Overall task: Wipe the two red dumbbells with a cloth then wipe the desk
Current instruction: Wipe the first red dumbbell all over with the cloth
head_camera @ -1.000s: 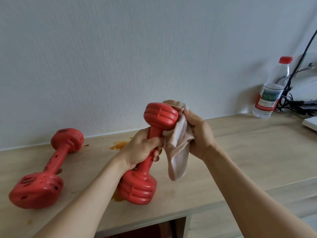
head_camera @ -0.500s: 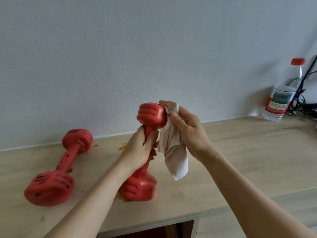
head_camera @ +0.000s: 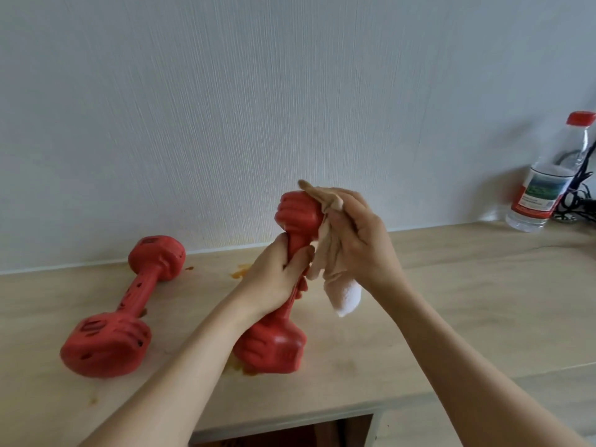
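Observation:
One red dumbbell [head_camera: 298, 214] stands nearly upright on the wooden desk [head_camera: 467, 285], its lower head resting on the desk top. My left hand [head_camera: 274, 279] grips its handle. My right hand [head_camera: 358, 240] holds a beige cloth [head_camera: 343, 293] and presses it against the right side of the upper head; the cloth's loose end hangs below the hand. The second red dumbbell [head_camera: 129, 304] lies flat on the desk to the left, apart from both hands.
Orange stains mark the desk behind the held dumbbell [head_camera: 240, 272] and beside its base [head_camera: 245, 369]. A plastic water bottle [head_camera: 548, 175] with a red cap stands at the far right by the wall, next to black cables [head_camera: 577, 201]. The desk's front edge runs below my arms.
The view has shifted left, so the bottle sits nearer the right edge. My right hand has slid the cloth around the upper head, and the dumbbell's lower head has come down onto the desk.

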The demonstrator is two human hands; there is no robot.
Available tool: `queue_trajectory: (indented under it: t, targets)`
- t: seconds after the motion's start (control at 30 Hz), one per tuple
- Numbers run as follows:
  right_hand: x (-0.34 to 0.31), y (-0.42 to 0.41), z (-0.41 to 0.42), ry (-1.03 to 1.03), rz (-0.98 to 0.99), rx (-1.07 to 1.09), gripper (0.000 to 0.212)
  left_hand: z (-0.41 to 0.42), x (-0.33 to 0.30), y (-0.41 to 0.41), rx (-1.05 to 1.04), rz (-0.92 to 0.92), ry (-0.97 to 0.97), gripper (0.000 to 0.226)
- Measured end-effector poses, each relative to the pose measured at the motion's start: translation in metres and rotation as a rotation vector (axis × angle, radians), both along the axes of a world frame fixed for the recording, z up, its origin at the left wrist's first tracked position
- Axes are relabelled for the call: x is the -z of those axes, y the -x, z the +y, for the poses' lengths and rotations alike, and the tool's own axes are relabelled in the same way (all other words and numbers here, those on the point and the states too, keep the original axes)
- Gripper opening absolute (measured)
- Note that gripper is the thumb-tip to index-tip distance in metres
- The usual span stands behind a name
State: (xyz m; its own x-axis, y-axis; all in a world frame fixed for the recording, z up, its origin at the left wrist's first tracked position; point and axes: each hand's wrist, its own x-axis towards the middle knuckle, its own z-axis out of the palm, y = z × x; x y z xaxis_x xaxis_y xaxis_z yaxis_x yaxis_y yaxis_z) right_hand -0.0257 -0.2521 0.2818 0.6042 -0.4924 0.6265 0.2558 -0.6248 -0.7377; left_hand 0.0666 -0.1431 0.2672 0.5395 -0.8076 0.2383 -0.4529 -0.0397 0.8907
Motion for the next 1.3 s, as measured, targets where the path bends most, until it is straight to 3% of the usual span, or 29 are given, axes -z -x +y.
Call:
queue_trajectory:
  t: [0.1, 0.3, 0.37, 0.53, 0.77, 0.87, 0.93, 1.0, 1.1, 1.2, 1.3]
  targets:
    - [0.004, 0.001, -0.003, -0.088, -0.001, 0.005, 0.03, 0.001, -0.001, -0.001, 0.025, 0.05, 0.019, 0.012]
    - [0.018, -0.005, 0.013, 0.468, 0.083, 0.097, 0.042, 0.001, 0.004, -0.004, -0.008, 0.075, 0.042, 0.019]
    - [0.021, -0.006, 0.008, 0.435, 0.073, 0.034, 0.044, 0.0, 0.006, -0.004, 0.027, 0.098, 0.05, 0.018]
    - [0.026, -0.01, -0.001, 0.13, -0.014, -0.011, 0.044, 0.002, 0.005, -0.003, 0.059, 0.171, 0.058, 0.018]
    - [0.031, -0.006, 0.005, 0.421, 0.021, 0.041, 0.055, 0.004, 0.007, -0.003, 0.031, 0.247, 0.071, 0.021]
    - [0.026, -0.007, 0.004, 0.203, 0.009, 0.029, 0.039, 0.002, 0.007, 0.0, 0.035, 0.235, 0.064, 0.021]
    - [0.021, -0.007, -0.001, -0.021, 0.031, 0.024, 0.04, 0.001, 0.006, 0.001, 0.034, 0.219, 0.062, 0.022]
    - [0.018, -0.004, -0.008, -0.121, 0.039, 0.019, 0.04, 0.001, 0.005, 0.002, 0.03, 0.229, 0.059, 0.02]
    - [0.022, 0.001, 0.002, -0.087, 0.029, 0.015, 0.039, 0.002, 0.006, 0.002, 0.004, 0.24, 0.066, 0.02]
    - [0.03, 0.002, 0.018, 0.087, 0.024, 0.009, 0.036, 0.001, 0.009, -0.005, -0.096, 0.202, 0.063, 0.026]
    - [0.028, 0.003, 0.01, 0.074, -0.006, 0.048, 0.033, 0.0, 0.01, -0.004, -0.057, 0.253, 0.05, 0.022]
